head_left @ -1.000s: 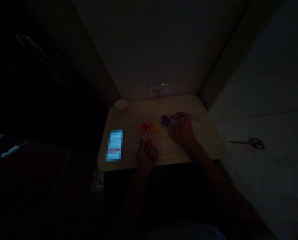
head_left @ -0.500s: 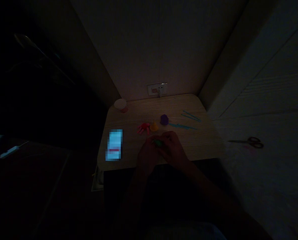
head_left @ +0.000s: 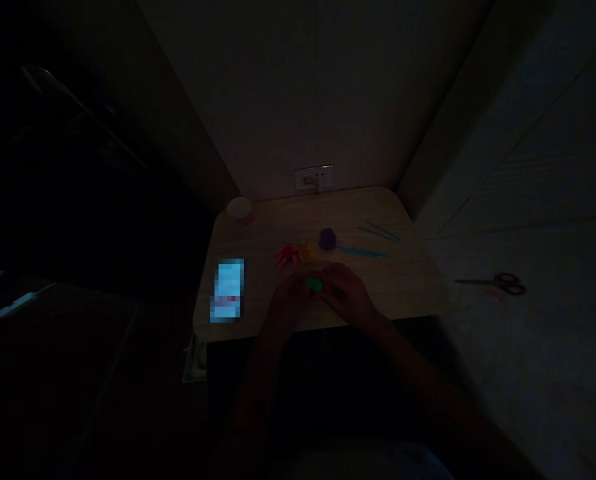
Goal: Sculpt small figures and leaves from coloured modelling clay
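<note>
The room is very dark. My left hand and my right hand meet near the front edge of a small wooden table, both pinching a small green lump between their fingers. Just behind my hands lie a red hand-shaped piece, an orange piece and a purple piece. To the right of the purple piece rest thin teal sticks.
A lit phone lies at the table's front left. A small white tub stands at the back left, a wall socket behind. Scissors lie on the surface to the right of the table.
My right hand has come back from beside the purple piece to join my left hand. Both now hold the green lump, which shows more between the fingers.
</note>
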Demonstrator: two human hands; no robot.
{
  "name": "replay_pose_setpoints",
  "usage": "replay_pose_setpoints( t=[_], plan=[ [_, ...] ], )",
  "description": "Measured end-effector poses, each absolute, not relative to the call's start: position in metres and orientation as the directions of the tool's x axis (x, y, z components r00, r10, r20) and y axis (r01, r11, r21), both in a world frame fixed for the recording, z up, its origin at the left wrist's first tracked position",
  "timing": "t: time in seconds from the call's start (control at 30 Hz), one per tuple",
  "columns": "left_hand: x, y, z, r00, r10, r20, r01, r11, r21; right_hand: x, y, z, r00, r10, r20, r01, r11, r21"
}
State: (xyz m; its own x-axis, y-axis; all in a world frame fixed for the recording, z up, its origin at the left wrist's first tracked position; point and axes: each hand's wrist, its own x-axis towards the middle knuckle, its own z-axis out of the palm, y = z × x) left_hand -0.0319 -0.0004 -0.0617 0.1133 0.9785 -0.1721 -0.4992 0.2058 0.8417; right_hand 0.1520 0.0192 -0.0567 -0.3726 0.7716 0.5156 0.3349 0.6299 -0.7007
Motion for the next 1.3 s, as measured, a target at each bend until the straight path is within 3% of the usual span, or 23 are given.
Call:
replay_pose_setpoints(
  t=[0.17,0.63,0.9,1.13,1.3],
  plan=[
    [-0.035,0.005,-0.065,0.084,0.991,-0.103,-0.410,0.129,0.903,0.150,0.019,-0.055,-0.333,0.773,0.540,0.306,0.630,-0.714],
    [-0.037,0.009,-0.067,0.091,0.983,-0.158,-0.351,0.180,0.919,0.149,0.023,-0.056,-0.343,0.779,0.525,0.333,0.623,-0.708],
    [-0.031,0.006,-0.057,0.013,0.985,-0.174,-0.218,0.173,0.960,0.155,0.026,-0.056,-0.367,0.778,0.510,0.234,0.608,-0.759],
    [-0.034,0.007,-0.061,0.024,0.987,-0.158,-0.248,0.159,0.956,0.155,0.030,-0.061,-0.346,0.873,0.343,0.088,0.395,-0.915],
    [-0.031,0.006,-0.062,-0.034,0.995,-0.099,-0.376,0.079,0.923,0.155,0.031,-0.066,-0.274,0.934,0.232,-0.025,0.234,-0.972]
  ],
)
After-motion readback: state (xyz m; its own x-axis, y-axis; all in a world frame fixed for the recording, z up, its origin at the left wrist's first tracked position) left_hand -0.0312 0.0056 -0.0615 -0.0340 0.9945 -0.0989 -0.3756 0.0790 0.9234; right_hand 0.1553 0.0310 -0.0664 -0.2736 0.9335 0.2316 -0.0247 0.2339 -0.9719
